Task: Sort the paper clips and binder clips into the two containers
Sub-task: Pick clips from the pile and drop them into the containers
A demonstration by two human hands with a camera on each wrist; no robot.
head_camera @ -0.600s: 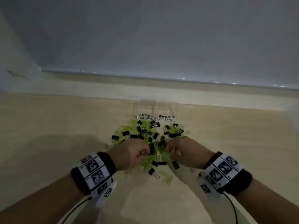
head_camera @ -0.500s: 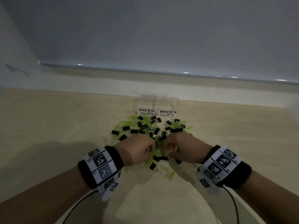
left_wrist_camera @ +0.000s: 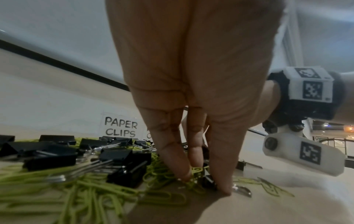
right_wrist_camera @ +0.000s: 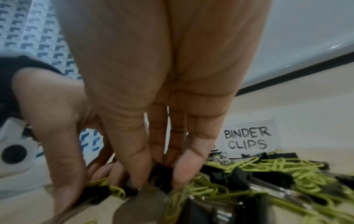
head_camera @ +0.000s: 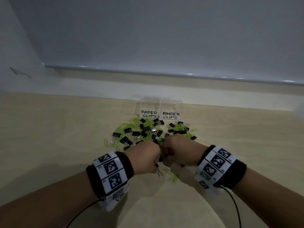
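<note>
A mixed pile of green paper clips (head_camera: pixel 130 127) and black binder clips (head_camera: pixel 146 128) lies in front of two clear boxes, PAPER CLIPS (head_camera: pixel 148 113) on the left and BINDER CLIPS (head_camera: pixel 171 115) on the right. Both hands hover knuckle to knuckle over the pile's near edge. My left hand (head_camera: pixel 144 159) (left_wrist_camera: pixel 201 180) pinches down on a green paper clip (left_wrist_camera: pixel 195 169), with a black binder clip (left_wrist_camera: pixel 207 179) against its thumb. My right hand (head_camera: pixel 179 153) (right_wrist_camera: pixel 159 180) pinches a black binder clip (right_wrist_camera: pixel 161 170) between thumb and fingers. What lies in the boxes is not visible.
The pale wooden table (head_camera: pixel 57 137) runs back to a low ledge and a grey wall (head_camera: pixel 148 38) just behind the boxes. A few stray paper clips (head_camera: pixel 171 177) lie near my wrists. Cables trail from both wristbands.
Both hands have drawn together over the near part of the pile, until their knuckles nearly meet, and their fingers have closed on clips.
</note>
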